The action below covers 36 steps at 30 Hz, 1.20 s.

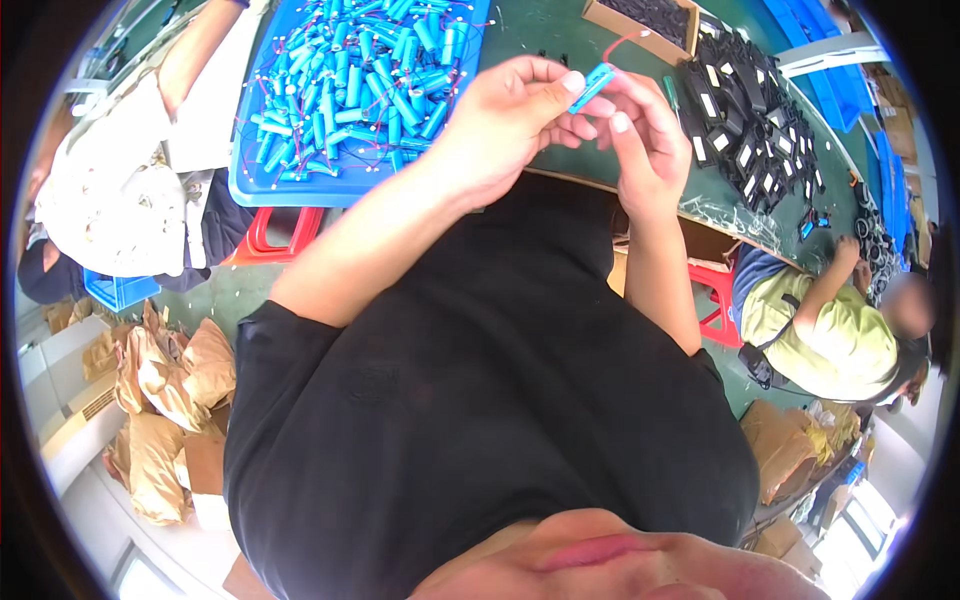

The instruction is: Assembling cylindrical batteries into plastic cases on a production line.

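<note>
A small blue cylindrical battery [592, 88] with a thin red wire and a white plug is held up over the table's near edge. My left hand [515, 115] pinches it with the thumb on its side. From the other side, the fingers of my right hand [648, 140] are curled around it, the thumb just below. Part of the battery is hidden by the fingers. Left of my hands, a blue tray [245, 180] is heaped with similar wired batteries [370, 85].
On the green table [560, 45], black plastic cases [755, 110] with white patches are piled at right, beyond them an open cardboard box [600, 15]. One person [820, 330] works at right, another [120, 190] at left. A red stool [275, 235] stands below the tray.
</note>
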{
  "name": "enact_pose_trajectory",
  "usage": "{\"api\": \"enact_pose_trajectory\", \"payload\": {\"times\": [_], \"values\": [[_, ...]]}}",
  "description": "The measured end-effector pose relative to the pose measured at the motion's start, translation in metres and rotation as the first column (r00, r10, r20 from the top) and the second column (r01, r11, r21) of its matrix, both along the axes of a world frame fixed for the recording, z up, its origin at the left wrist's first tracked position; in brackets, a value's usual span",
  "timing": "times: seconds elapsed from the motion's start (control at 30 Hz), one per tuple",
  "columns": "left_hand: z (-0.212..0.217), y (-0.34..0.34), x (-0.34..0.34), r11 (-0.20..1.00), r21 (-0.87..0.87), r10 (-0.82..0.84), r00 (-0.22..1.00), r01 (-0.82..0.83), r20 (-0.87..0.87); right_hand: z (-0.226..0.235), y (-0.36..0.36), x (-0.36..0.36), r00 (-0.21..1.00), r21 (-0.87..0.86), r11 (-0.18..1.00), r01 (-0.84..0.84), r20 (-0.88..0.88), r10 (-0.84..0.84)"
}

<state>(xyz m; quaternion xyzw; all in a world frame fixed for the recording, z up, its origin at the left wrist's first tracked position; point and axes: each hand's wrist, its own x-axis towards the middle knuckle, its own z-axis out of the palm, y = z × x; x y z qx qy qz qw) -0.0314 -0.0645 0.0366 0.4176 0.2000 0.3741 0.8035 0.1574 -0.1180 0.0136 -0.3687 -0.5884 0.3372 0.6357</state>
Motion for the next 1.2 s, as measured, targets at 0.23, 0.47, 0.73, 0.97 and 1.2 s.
{"api": "enact_pose_trajectory", "payload": {"times": [0.23, 0.47, 0.73, 0.97, 1.2], "values": [[-0.02, -0.006, 0.015, 0.993, -0.067, 0.085, 0.99, -0.093, -0.112, -0.003, 0.003, -0.001, 0.939, 0.124, 0.99, 0.062, 0.33, -0.1], [-0.01, 0.017, 0.014, 0.981, 0.191, 0.059, 0.928, 0.014, -0.369, 0.002, 0.021, 0.008, 0.764, 0.315, 0.932, 0.181, 0.552, -0.335], [-0.007, 0.044, 0.008, 0.619, 0.717, 0.396, 0.662, 0.319, -0.636, -0.024, 0.046, 0.025, 0.908, 0.218, 0.92, 0.325, 0.202, -0.368], [-0.043, 0.073, 0.015, 0.083, 0.745, 0.651, 0.529, 0.662, -0.544, -0.063, 0.051, 0.035, 0.874, -0.089, 0.909, 0.408, 0.327, -0.361], [-0.036, 0.07, 0.022, -0.098, 0.691, 0.719, 0.531, 0.717, -0.449, -0.054, 0.046, 0.031, 0.83, -0.08, 0.894, 0.441, 0.416, -0.373]]}}
